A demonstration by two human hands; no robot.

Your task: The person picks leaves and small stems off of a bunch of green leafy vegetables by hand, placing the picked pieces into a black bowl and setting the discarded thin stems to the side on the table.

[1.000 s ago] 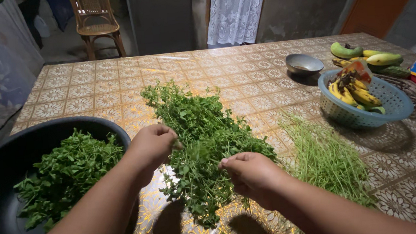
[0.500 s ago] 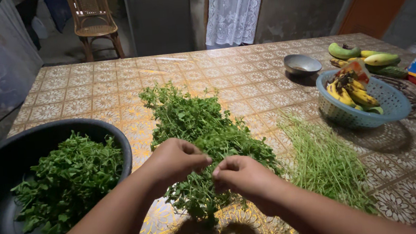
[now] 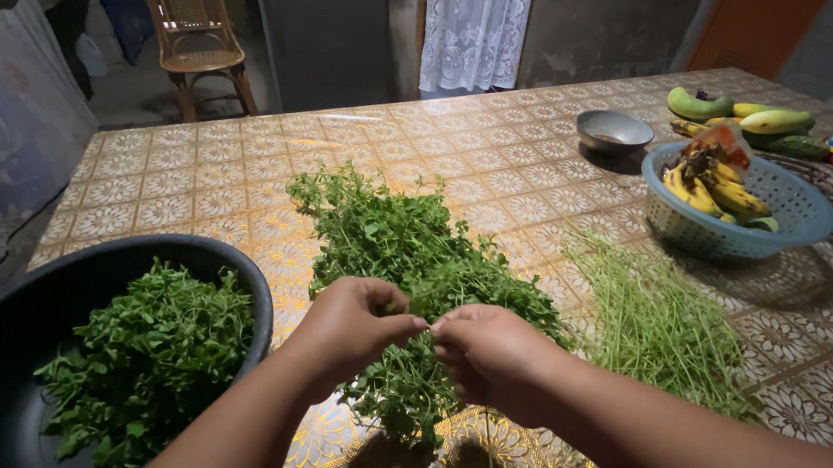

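table [image 3: 181,184]: big, patterned gold cloth, runs out well beyond both hands.
black basin [image 3: 3,330]: just L of the L forearm, holds picked leaves [image 3: 146,358] — a fair mound, covers much of the bottom but nowhere near the rim. That's the done part, by the look of it.
leafy bunch [image 3: 387,237]: the unpicked heap, lies on the table directly ahead of and under both hands, reaching away from them. Looks abt as big as the basin mound, so judging rough halfway, maybe less.
bare stems [image 3: 650,319]: thin pale-green pile, just R of the R hand, on the cloth. Stripped leftovers, I'd say — also counts as done.
blue basket [image 3: 788,232]: further R and beyond the stem pile, w/ bananas [image 3: 709,188] in it; not touched.
metal bowl [image 3: 611,131]: far side, up-R of the hands, well apart.
L hand [image 3: 344,326]: fingers closed, pinching a sprig at its tips.
R hand [image 3: 487,348]: also pinched shut on same sprig; fingertips of both hands meet over the near end of the bunch.
sprig [image 3: 425,308]: btw the two hands, still w/ leaves on.
left to do: most of the heap ahead of the hands.
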